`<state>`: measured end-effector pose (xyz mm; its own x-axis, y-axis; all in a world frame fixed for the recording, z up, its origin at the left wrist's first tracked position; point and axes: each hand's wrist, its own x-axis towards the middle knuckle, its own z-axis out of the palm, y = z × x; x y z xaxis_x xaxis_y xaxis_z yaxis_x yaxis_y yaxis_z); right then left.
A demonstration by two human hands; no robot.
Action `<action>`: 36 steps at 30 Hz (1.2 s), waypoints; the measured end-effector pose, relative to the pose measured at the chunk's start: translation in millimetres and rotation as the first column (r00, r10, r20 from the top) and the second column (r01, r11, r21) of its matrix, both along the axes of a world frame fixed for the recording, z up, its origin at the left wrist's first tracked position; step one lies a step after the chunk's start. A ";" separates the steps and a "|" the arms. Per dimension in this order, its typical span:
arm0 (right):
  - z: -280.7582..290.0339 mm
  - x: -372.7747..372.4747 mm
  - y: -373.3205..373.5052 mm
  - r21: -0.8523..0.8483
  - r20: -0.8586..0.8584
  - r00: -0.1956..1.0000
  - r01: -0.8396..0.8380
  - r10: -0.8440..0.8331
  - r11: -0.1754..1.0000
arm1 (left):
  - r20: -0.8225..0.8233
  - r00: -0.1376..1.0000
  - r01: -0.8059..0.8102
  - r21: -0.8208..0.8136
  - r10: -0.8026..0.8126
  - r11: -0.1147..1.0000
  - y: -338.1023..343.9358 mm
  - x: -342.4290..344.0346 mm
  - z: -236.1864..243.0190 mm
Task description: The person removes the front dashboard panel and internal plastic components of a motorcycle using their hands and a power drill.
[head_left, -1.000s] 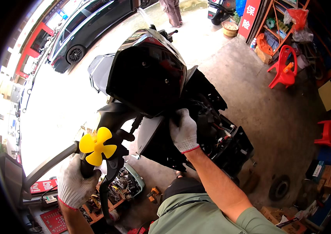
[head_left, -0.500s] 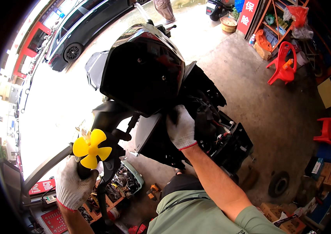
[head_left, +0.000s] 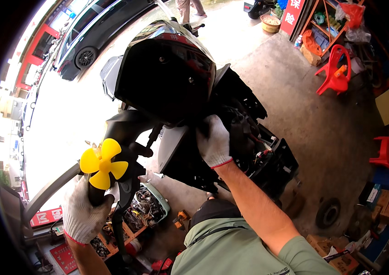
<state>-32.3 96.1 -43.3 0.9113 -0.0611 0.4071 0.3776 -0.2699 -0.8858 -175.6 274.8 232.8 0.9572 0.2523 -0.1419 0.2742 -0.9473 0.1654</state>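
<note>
A black scooter with its front panels opened fills the middle, its glossy front cowl on top. My gloved left hand is closed around the black handlebar grip at the lower left, just under a yellow pinwheel-like fan. My gloved right hand is closed, fingertips tucked into the dark gap below the cowl, beside a side panel; what they hold is hidden. Exposed wiring lies to the right of it.
A black car and a person's legs are outside. Red chairs, a shelf, a wheel and boxes line the right. A tool bin and drill lie low near the scooter.
The scooter and both hands have shifted upward in the view, with the handlebar and left hand also moving slightly left. Both hands keep their places on the scooter. The person outside has stepped.
</note>
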 end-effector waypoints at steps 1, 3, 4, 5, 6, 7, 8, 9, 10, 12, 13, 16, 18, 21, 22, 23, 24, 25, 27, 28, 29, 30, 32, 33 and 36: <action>-1.5 0.7 -0.3 0.002 0.007 1.000 0.000 0.000 1.000 | -0.033 0.999 -0.008 0.034 0.009 0.999 -1.7 0.0 2.9; -2.0 1.8 -0.2 0.005 0.019 1.000 -0.004 0.004 1.000 | -0.033 0.999 0.006 0.009 -0.006 1.000 -7.7 1.4 8.4; -3.2 2.1 -0.6 0.003 0.019 1.000 -0.014 0.014 1.000 | -0.033 0.999 0.013 -0.004 -0.013 1.000 -11.6 2.2 9.8; -4.2 3.1 -1.1 0.004 0.020 1.000 -0.024 0.024 1.000 | 0.003 1.000 -0.015 -0.042 0.015 0.999 -16.0 3.2 8.8; -5.1 3.6 -1.6 0.004 0.022 0.999 -0.034 0.034 0.999 | -0.018 1.000 -0.021 -0.014 0.020 1.000 -19.0 4.2 10.3; -6.1 3.5 -2.2 0.010 0.004 0.999 -0.038 0.038 0.999 | -0.039 0.999 -0.026 0.015 0.026 1.000 -21.7 5.2 12.7; -6.0 3.0 -2.4 0.018 -0.014 0.999 -0.044 0.044 0.999 | -0.059 0.998 -0.032 0.046 0.035 0.998 -24.5 5.3 14.9; -5.9 2.8 -2.4 0.025 -0.031 0.998 -0.049 0.050 0.998 | -0.053 0.998 -0.044 0.036 0.046 0.998 -27.1 4.9 15.9; -5.8 3.1 -2.2 0.024 -0.027 0.998 -0.059 0.060 0.998 | -0.044 0.998 -0.050 0.037 0.052 0.998 -29.2 3.7 16.5; -4.7 6.0 -4.1 0.013 -0.021 0.998 -0.066 0.067 0.998 | -0.027 0.998 -0.048 0.031 0.049 0.998 -31.1 4.5 16.3; -3.5 7.3 -5.0 0.004 -0.034 0.997 -0.069 0.069 0.998 | -0.029 0.999 -0.041 0.041 0.042 0.998 -31.2 4.8 16.6; 3.2 8.4 -6.7 -0.011 -0.055 0.996 -0.075 0.075 0.997 | -0.039 0.998 -0.038 0.055 0.040 0.998 -29.2 3.6 16.0; 8.3 9.7 -7.9 0.001 -0.033 0.998 -0.060 0.060 0.998 | -0.044 0.998 -0.043 0.049 0.046 0.998 -27.7 4.3 15.7; 7.4 9.0 -9.3 -0.045 -0.037 0.998 -0.060 0.059 0.997 | -0.018 0.999 -0.027 -0.001 0.027 1.000 -23.6 5.0 11.8; 6.9 8.6 -8.3 -0.048 -0.047 0.997 -0.059 0.056 0.997 | -0.009 1.000 -0.022 -0.021 0.022 1.000 -20.0 4.0 9.6; 6.7 7.1 -6.5 -0.052 -0.057 0.997 -0.059 0.056 0.997 | -0.001 1.000 -0.018 -0.041 0.018 0.999 -15.6 1.1 7.4; 6.2 5.3 -5.0 -0.055 -0.067 0.996 -0.062 0.058 0.997 | 0.007 1.000 -0.016 -0.061 0.017 0.998 -13.5 -1.9 6.9; 5.0 3.4 -4.2 -0.062 -0.056 0.995 -0.082 0.078 0.995 | -0.002 1.000 -0.030 -0.050 0.030 0.998 -15.0 -4.2 8.9; 2.6 5.7 -7.4 -0.088 -0.029 0.995 -0.099 0.097 0.991 | -0.013 0.999 -0.037 -0.038 0.036 0.999 -18.5 0.1 10.4; 1.7 6.7 -8.7 -0.081 -0.041 0.994 -0.101 0.098 0.992 | -0.009 1.000 -0.017 -0.024 0.017 1.000 -19.7 1.4 11.3; 1.2 8.1 -9.9 -0.073 -0.053 0.994 -0.103 0.100 0.992 | -0.004 1.000 0.002 -0.010 -0.002 1.000 -20.8 2.7 12.3; 1.5 9.2 -10.2 -0.065 -0.066 0.992 -0.116 0.112 0.991 | -0.001 1.000 0.010 0.005 -0.010 1.000 -24.1 2.8 13.7; 4.6 9.1 -7.2 -0.084 -0.035 0.997 -0.074 0.072 0.994 | -0.005 1.000 -0.006 0.070 0.006 0.998 -27.7 2.4 16.5; 5.8 8.7 -6.8 -0.095 -0.019 0.998 -0.054 0.052 0.994 | -0.009 1.000 -0.012 0.071 0.013 0.997 -28.3 1.7 17.9; 0.4 8.5 -12.6 -0.050 -0.008 0.988 -0.153 0.152 0.987 | 0.031 0.999 -0.025 0.027 0.024 0.999 -24.8 -2.4 14.6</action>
<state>-23.8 83.5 -42.9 0.9100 0.0992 0.4026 0.4144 -0.2535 -0.8741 -178.0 250.0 247.5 0.9546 0.2788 -0.1053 0.2923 -0.9448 0.1479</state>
